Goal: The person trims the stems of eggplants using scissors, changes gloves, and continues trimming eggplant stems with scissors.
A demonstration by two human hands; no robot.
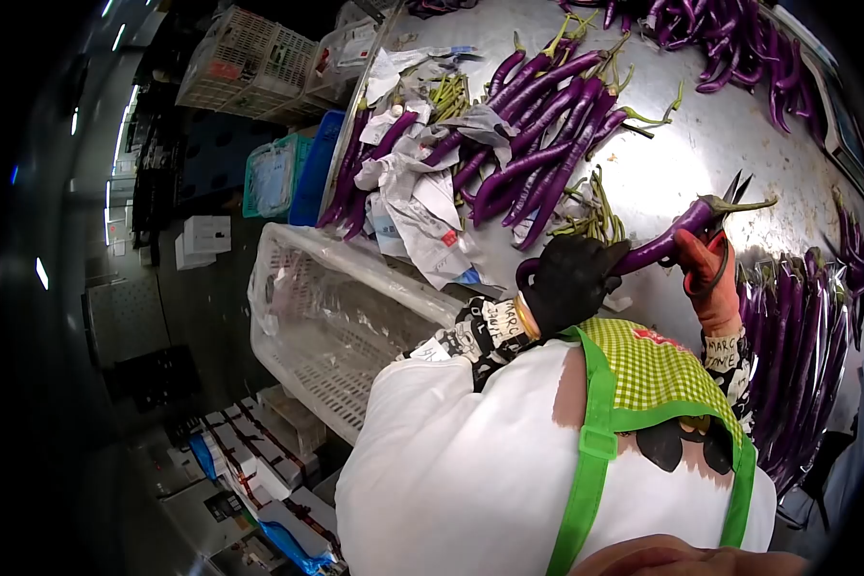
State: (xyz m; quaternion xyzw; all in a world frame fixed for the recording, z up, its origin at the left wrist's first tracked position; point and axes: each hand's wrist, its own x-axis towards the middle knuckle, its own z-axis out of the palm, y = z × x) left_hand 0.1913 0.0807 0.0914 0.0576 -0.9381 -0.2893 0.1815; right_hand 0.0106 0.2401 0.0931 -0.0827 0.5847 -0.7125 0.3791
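A long purple eggplant [658,250] lies across both hands, its green stem pointing right. Wearing a black glove, my left hand [571,280] is closed round the eggplant's lower part. In its orange-red glove, my right hand [706,278] grips a pair of scissors [732,192], whose dark blades stick up beside the stem. The right fingers also seem to touch the eggplant near its cap. Just beyond my left hand is a small heap of cut green stems [600,213]. A pile of loose eggplants [557,125] lies farther forward.
Crumpled paper and plastic [418,192] cover the left of the metal table [677,158]. A plastic-lined crate [307,336] stands by the near left edge. Bagged eggplants [792,355] are at right, and more eggplants [710,43] lie at the far right.
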